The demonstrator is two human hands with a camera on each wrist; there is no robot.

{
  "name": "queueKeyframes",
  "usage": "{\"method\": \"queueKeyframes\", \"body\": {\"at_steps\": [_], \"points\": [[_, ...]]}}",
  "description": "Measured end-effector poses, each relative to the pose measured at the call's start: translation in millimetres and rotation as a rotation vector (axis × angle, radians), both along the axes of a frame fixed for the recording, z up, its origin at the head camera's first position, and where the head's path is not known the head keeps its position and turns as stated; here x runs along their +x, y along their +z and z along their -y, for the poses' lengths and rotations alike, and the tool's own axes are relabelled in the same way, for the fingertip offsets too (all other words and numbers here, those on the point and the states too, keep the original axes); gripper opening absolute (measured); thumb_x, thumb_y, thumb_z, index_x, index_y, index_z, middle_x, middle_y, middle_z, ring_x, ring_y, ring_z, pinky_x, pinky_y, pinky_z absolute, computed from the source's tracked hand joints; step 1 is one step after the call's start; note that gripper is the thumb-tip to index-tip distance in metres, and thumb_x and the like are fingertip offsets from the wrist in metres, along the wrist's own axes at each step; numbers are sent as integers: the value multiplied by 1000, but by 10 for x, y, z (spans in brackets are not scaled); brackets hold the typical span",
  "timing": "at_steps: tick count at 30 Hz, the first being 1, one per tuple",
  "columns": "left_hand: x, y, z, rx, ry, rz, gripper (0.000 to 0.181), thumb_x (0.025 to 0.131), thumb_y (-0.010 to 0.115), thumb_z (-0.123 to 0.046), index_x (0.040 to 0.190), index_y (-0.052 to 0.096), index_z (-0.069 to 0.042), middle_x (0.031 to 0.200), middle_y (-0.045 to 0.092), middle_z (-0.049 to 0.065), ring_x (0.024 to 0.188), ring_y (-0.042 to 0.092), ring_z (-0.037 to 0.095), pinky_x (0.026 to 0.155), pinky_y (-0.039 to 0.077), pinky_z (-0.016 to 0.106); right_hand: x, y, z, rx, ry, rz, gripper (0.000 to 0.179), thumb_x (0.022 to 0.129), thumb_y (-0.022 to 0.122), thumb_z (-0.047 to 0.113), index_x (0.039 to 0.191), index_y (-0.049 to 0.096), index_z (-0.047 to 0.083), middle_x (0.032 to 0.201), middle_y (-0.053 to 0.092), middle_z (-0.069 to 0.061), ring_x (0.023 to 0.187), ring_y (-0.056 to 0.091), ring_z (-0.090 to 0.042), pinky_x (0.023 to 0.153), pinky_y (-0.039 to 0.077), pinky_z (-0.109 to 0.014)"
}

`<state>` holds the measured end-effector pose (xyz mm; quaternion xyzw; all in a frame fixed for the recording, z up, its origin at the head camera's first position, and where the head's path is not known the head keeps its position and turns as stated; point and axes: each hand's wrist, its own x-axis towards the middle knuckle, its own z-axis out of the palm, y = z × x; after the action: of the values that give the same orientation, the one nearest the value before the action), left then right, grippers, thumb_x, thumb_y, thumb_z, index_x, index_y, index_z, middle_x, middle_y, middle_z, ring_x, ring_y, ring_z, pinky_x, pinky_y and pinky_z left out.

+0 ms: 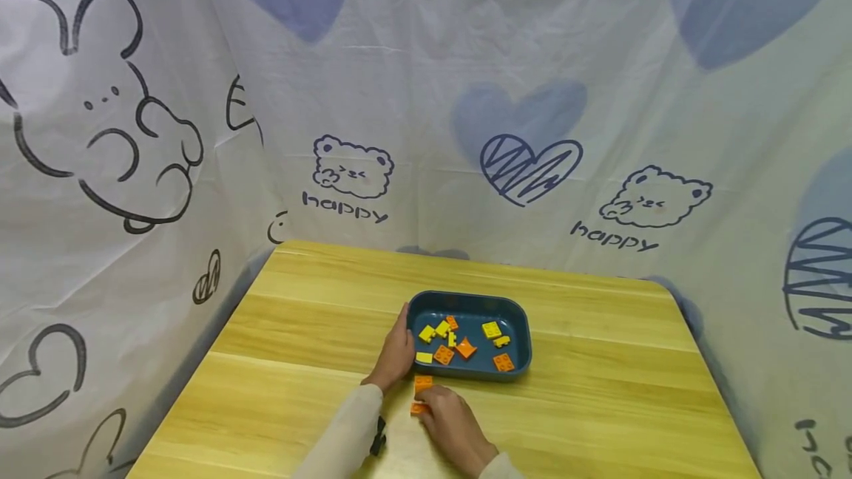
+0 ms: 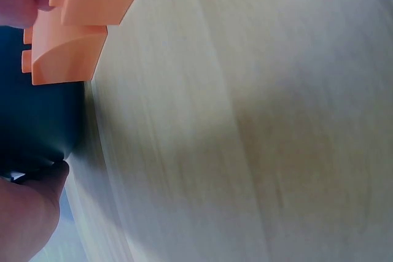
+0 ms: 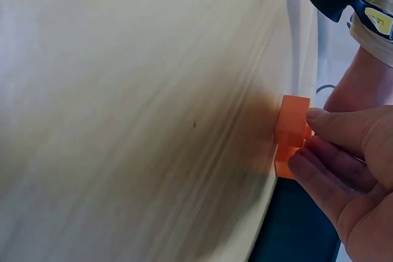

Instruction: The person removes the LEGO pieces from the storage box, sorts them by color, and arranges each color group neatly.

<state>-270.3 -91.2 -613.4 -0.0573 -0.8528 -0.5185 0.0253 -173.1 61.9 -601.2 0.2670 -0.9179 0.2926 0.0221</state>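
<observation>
A dark blue tray [image 1: 526, 346] sits on the table with my left hand [image 1: 394, 352] along its left end, the thumb [image 2: 46, 191] against its near corner. Just in front of the tray's near wall is an orange brick with a sloped, curved side [image 2: 67, 56]. Another orange brick [image 3: 293, 121] adjoins it on the side away from the tray. My right hand [image 1: 455, 420] pinches this second brick between thumb and fingers, partly covering both bricks in the head view. Inside the tray lie several loose orange bricks [image 1: 504, 363] and yellow bricks [image 1: 492, 330].
The wooden table [image 1: 612, 383] extends around the tray on all sides. White cloth [image 1: 426, 191] with hearts and bear drawings hangs behind and beside it. A black strap [image 1: 378, 437] shows at the left wrist.
</observation>
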Motion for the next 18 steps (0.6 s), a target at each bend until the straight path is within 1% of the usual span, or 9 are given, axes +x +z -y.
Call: {"method": "queueKeyframes", "body": {"at_steps": [7, 10, 12, 14, 18], "points": [[5, -34, 4, -6, -8, -26, 56, 106, 36, 6, 159, 20, 12, 162, 29, 32, 149, 32, 46, 122, 27, 58, 14, 47, -35, 4, -9, -27, 13, 90, 79, 6, 102, 77, 9, 100, 75, -2, 94, 70, -13, 82, 60, -32], [3, -40, 2, -2, -8, -28, 57, 105, 35, 6, 160, 20, 12, 162, 29, 33, 149, 31, 46, 122, 26, 58, 17, 98, -48, -8, -1, -46, 11, 92, 78, 9, 103, 76, 9, 100, 74, 0, 93, 69, -12, 80, 60, -32], [-2, -36, 0, 3, -7, -23, 57, 105, 35, 6, 160, 20, 11, 162, 29, 32, 149, 31, 46, 122, 26, 58, 16, 153, -57, -19, 3, -59, 15, 93, 78, 10, 107, 75, 9, 102, 74, -1, 95, 69, -13, 80, 61, -33], [-2, -33, -3, 11, -6, -18, 57, 106, 35, 5, 160, 20, 11, 163, 29, 32, 149, 31, 46, 122, 26, 58, 13, 224, -66, -22, 5, -69, 21, 93, 78, 11, 113, 75, 7, 108, 74, -3, 100, 69, -16, 83, 61, -35], [-3, -20, 1, 13, -8, -22, 56, 106, 35, 5, 160, 20, 11, 163, 29, 32, 149, 31, 46, 122, 26, 59, -24, 373, -79, -26, 2, -151, 35, 92, 80, 14, 125, 73, 5, 123, 72, -9, 111, 68, -23, 92, 60, -40]]}}
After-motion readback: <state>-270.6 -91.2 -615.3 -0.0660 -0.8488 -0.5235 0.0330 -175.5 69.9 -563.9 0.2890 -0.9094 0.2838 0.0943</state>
